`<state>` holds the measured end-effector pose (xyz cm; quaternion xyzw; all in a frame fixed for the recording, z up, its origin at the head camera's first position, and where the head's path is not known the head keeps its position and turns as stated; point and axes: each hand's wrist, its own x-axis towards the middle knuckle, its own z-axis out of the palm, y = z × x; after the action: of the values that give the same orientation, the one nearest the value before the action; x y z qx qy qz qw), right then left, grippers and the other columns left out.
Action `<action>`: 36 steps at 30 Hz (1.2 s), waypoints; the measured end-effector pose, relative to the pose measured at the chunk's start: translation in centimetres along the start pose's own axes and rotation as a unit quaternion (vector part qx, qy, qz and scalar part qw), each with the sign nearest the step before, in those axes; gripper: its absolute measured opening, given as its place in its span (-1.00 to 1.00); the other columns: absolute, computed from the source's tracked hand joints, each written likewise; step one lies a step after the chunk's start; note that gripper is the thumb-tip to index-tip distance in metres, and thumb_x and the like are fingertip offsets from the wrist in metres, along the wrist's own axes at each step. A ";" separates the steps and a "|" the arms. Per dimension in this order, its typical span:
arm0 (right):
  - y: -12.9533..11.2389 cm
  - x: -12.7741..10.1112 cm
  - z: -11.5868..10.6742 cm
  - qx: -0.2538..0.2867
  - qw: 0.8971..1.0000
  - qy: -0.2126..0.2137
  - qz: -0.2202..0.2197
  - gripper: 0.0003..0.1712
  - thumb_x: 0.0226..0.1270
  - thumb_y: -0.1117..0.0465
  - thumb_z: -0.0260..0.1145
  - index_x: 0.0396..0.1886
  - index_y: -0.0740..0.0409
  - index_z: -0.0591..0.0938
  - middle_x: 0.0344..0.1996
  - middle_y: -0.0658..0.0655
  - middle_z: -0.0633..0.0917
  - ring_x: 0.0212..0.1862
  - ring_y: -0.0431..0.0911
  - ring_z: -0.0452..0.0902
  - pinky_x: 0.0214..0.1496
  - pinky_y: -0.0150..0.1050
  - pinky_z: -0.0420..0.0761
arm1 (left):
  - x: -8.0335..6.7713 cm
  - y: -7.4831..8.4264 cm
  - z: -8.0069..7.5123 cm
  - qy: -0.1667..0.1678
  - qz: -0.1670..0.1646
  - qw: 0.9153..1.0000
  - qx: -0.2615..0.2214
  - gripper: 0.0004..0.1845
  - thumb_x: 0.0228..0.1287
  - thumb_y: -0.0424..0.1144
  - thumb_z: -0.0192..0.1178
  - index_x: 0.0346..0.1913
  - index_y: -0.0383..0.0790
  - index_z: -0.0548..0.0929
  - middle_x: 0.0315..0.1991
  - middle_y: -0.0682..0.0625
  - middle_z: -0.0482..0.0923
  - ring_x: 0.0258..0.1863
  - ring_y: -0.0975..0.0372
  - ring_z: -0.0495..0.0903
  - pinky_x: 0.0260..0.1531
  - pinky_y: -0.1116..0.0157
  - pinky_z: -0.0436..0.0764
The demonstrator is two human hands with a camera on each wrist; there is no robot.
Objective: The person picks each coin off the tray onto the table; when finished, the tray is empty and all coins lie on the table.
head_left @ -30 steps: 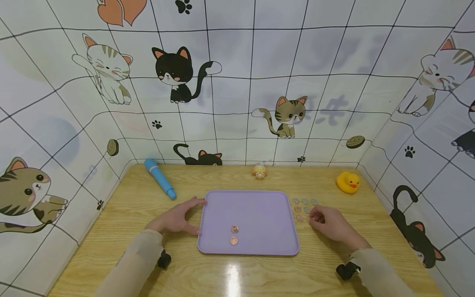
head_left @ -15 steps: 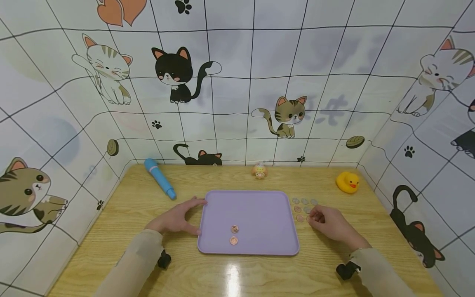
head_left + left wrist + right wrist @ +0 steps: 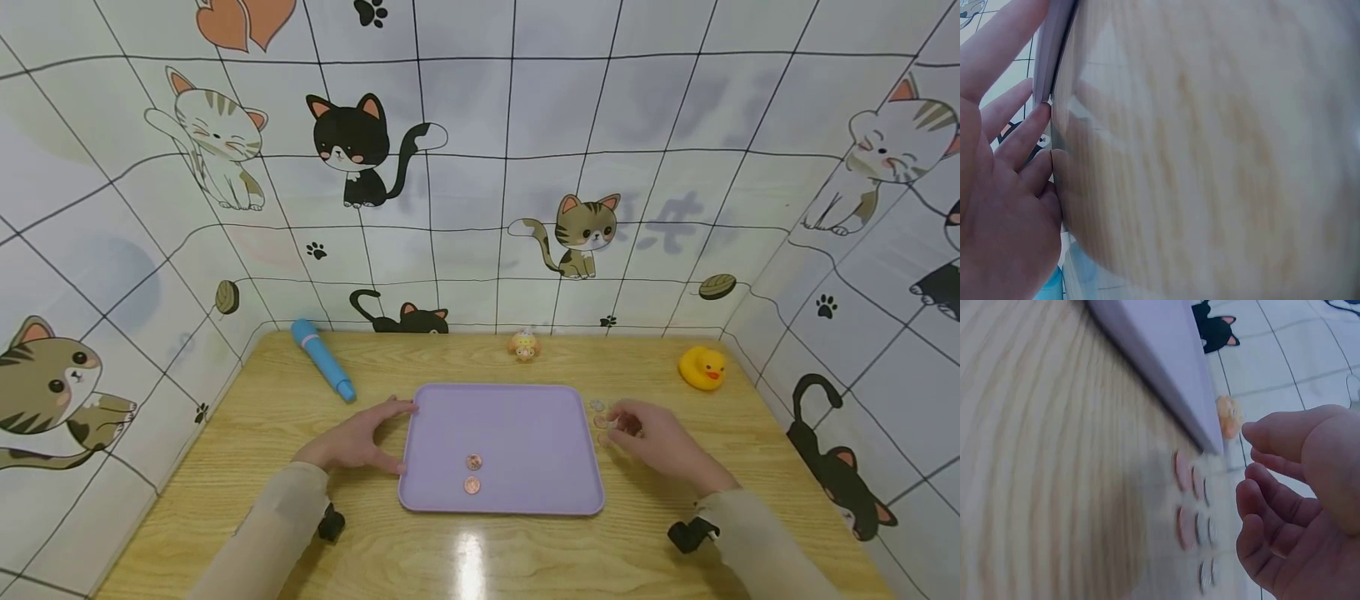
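Observation:
My left hand (image 3: 360,437) rests at the left edge of a lilac tray (image 3: 525,417), thumb and fingers spread along its rim. Inside the tray, towards the left front, two copper coins (image 3: 472,485) lie one behind the other. My right hand (image 3: 648,429) hovers over the table by the tray's right side, thumb and forefinger brought close together. Below it, several copper and silver coins (image 3: 1185,528) lie in rows, partly covered by the hand in the head view. I cannot tell whether a coin sits between those fingertips.
A blue microphone-shaped toy (image 3: 324,360) lies at the back left of the wooden table (image 3: 375,550). Behind the tray stands a small orange figurine (image 3: 524,345), and a yellow rubber duck (image 3: 702,368) sits at the back right. Cat-print walls (image 3: 465,192) enclose the table.
The right hand held still at the near coins, then shifted left and slightly away from me, closer to the tray. Left hand, tray and its two coins stay put.

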<state>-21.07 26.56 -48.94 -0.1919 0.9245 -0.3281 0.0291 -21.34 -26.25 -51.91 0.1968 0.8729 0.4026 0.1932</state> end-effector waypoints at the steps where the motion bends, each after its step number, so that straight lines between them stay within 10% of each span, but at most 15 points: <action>1: -0.4 0.3 0.2 0.004 1.000 -0.003 -0.015 -0.81 0.43 0.23 0.45 -0.04 0.15 0.69 -0.35 -0.05 0.65 -0.33 -0.19 0.51 -0.41 -0.34 0.56 | 0.0 0.0 0.0 0.001 0.000 1.000 -0.001 0.11 -0.01 0.02 0.69 0.62 0.10 0.30 0.71 -0.18 -0.05 0.69 -0.21 -0.25 0.54 -0.38 -0.17; 11: -4.2 2.9 2.7 0.005 0.990 -0.069 -0.121 -0.88 0.44 0.30 0.42 -0.09 0.18 0.69 -0.32 -0.10 0.66 -0.28 -0.29 0.54 -0.27 -0.35 0.63 | 0.0 0.0 0.0 -0.004 -0.003 1.000 -0.007 0.10 0.00 0.04 0.68 0.61 0.13 0.31 0.72 -0.16 -0.07 0.70 -0.18 -0.26 0.55 -0.36 -0.19; 36: -11.4 7.3 8.7 -0.049 0.961 -0.180 -0.202 -0.83 0.38 0.25 0.46 -0.07 0.08 0.73 -0.26 -0.07 0.66 -0.17 -0.20 0.56 -0.06 -0.29 0.59 | 0.0 -0.1 0.0 0.001 0.006 1.000 -0.006 0.08 0.01 0.00 0.68 0.60 0.11 0.33 0.71 -0.18 -0.04 0.69 -0.20 -0.26 0.55 -0.37 -0.17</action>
<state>-22.48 10.54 -48.24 -0.4317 0.8610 -0.2414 0.1190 -21.34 -26.34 -51.96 0.2007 0.8695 0.4089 0.1909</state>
